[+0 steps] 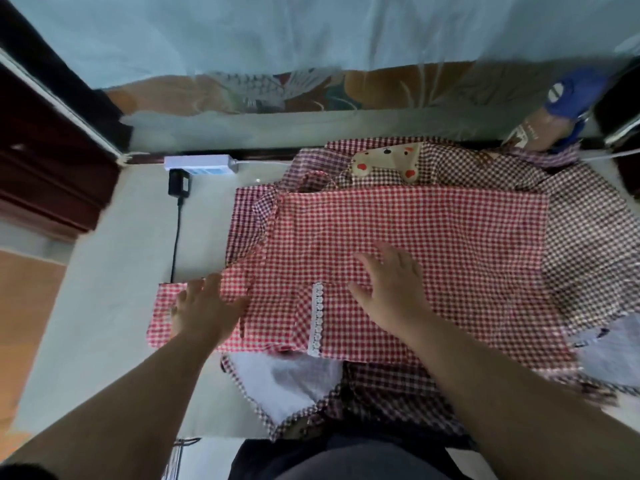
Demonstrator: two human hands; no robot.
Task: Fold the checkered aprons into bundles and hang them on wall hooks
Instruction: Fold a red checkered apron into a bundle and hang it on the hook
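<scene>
Flat under both hands: left hand, right hand, red apron.

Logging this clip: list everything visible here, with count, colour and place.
red checkered apron: one, red and white, spread flat on top of the pile, centre
lace trim: one strip, white, on the red apron's near part
dark checkered cloth: count unclear, maroon and white, under and around the red apron
printed patch: one, cream with red hearts, far side of the pile
power strip: one, white, far left of the pile
adapter: one, black with cable, beside the power strip
sandal: one, blue, top right
white surface: one, under everything
left hand: open, resting on the red apron's left end
right hand: open, flat on the red apron's middle
</scene>
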